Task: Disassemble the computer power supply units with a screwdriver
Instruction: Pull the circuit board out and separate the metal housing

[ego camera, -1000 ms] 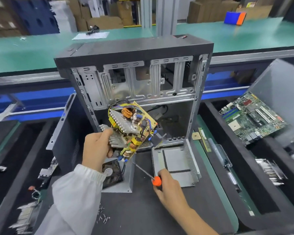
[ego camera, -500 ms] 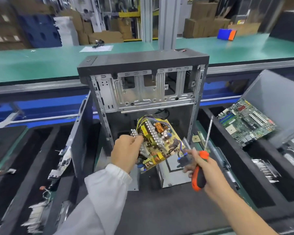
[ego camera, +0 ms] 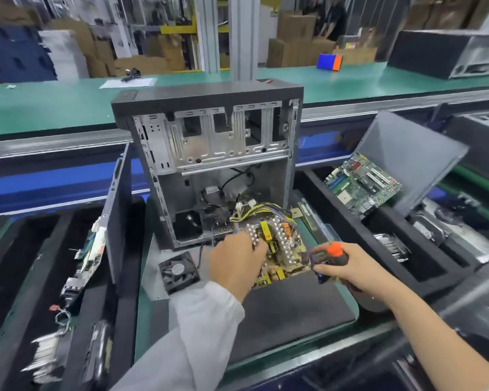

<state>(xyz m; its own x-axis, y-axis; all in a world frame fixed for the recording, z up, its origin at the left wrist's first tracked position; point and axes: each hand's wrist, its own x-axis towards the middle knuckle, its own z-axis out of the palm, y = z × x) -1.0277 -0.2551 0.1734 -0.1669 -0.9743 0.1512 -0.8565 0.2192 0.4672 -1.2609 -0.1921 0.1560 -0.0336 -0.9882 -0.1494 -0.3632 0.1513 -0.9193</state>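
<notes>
Left of centre, a small black square cooling fan (ego camera: 179, 271) lies flat on the grey metal plate beside the open grey steel computer tower case (ego camera: 209, 153), which stands upright on the green-edged black mat surface (ego camera: 288, 320) with its side panel off. Left hand (ego camera: 236, 265): white sleeve, fingers curled over the near-left edge of the yellow-brown power supply circuit board with silver heat-sink fins (ego camera: 280, 249); grip holds the board. The board sits just in front of the case mouth, tilted, long axis running roughly from near-left to far-right; its bundle of yellow and purple wires (ego camera: 254, 211) trails back into the case, so by my reading it is not yet fully free. Right hand (ego camera: 347, 268): closed round the orange-and-black screwdriver handle (ego camera: 335, 253), with fingertips also touching the board's right corner; whether they pinch the board I cannot tell. The shaft is not visible. Key relation: the board lies between the 2 hands, left hand bearing it, right hand at its right edge. Judgement: the next move probably means drawing the board toward the person, away from the case, with wire slack as the limit. Far right, a green motherboard (ego camera: 362, 183) leans in a black tray. Writing: none legible on board, fan or case; motion blur.
</notes>
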